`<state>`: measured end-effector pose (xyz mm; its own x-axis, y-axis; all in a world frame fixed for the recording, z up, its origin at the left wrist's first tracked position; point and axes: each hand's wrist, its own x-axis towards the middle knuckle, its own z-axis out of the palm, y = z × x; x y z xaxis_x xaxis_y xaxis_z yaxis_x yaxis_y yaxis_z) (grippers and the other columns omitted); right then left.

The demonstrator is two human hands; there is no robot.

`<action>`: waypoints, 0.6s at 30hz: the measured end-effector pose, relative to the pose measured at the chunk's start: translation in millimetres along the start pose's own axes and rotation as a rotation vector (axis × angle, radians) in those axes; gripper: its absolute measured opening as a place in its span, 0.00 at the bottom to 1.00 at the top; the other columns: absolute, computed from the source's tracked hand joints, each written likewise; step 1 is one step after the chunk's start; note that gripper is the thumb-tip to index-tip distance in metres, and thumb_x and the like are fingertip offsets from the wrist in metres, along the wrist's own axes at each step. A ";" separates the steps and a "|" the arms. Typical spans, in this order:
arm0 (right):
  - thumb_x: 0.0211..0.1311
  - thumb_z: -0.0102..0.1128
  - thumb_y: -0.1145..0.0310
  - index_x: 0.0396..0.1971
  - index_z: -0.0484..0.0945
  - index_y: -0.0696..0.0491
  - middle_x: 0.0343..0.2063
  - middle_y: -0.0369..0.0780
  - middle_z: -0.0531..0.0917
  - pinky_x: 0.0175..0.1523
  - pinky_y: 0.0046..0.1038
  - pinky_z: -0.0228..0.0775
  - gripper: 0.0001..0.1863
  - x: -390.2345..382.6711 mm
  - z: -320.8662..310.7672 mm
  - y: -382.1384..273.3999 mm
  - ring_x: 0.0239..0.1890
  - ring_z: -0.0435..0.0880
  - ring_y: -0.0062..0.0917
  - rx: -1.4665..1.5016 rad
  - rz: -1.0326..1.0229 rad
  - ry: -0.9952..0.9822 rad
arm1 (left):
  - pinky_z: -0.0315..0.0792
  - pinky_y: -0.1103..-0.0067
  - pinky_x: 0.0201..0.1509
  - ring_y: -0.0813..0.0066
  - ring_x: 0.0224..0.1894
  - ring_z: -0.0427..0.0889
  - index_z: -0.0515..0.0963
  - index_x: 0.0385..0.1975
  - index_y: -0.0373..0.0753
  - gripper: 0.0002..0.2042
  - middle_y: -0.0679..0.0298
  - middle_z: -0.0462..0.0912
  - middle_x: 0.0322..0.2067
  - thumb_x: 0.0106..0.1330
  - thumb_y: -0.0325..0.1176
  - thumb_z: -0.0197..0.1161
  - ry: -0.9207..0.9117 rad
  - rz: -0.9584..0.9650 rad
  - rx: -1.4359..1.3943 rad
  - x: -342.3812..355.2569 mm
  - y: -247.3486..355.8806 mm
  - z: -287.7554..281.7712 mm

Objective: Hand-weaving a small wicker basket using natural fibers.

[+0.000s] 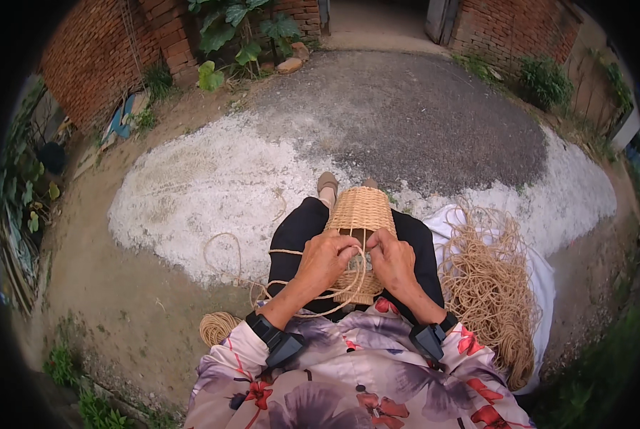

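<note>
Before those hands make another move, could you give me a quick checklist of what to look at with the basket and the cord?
1. Basket supported: ok, it sits between the thighs.
2. Left hand on the cord: ok, thumb and fingers pinch it by the basket's opening.
3. Right hand gripping something: cannot tell; its fingertips are at the opening, but what they pinch is unclear.
4. Cord free of slack: not ok, it hangs in several loose loops around the left hand.
5. Cord heap tidy: not ok, it lies jumbled on the white cloth at the person's right.
</note>
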<state>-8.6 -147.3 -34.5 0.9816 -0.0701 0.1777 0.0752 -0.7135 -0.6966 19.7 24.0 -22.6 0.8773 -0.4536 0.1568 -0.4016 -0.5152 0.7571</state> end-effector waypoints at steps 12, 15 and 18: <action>0.54 0.54 0.75 0.28 0.76 0.52 0.19 0.44 0.81 0.31 0.42 0.72 0.03 -10.1 0.1 12.7 0.25 0.82 0.43 0.093 0.014 0.084 | 0.75 0.79 0.30 0.78 0.24 0.80 0.76 0.44 0.38 0.12 0.64 0.82 0.24 0.59 0.24 0.62 -0.021 -0.207 -0.199 -1.0 0.8 -10.1; 0.53 0.54 0.76 0.27 0.76 0.53 0.18 0.44 0.80 0.31 0.40 0.72 0.03 -9.4 -4.5 12.7 0.24 0.82 0.42 0.160 0.044 0.081 | 0.77 0.79 0.31 0.77 0.26 0.83 0.77 0.41 0.34 0.11 0.60 0.83 0.24 0.59 0.25 0.64 0.034 -0.301 -0.290 -5.3 -13.8 -19.2; 0.53 0.54 0.76 0.27 0.76 0.54 0.17 0.44 0.79 0.30 0.38 0.71 0.03 -10.3 -3.9 13.1 0.24 0.83 0.41 0.167 0.057 0.069 | 0.77 0.78 0.33 0.77 0.28 0.83 0.79 0.36 0.35 0.07 0.62 0.82 0.25 0.58 0.26 0.65 -0.048 -0.417 -0.408 -7.3 -25.1 -19.0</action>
<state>-18.4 -158.6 -42.7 0.9712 -0.1590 0.1775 0.0531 -0.5818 -0.8116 28.4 54.0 -30.8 0.9228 -0.3100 -0.2287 0.1172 -0.3397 0.9332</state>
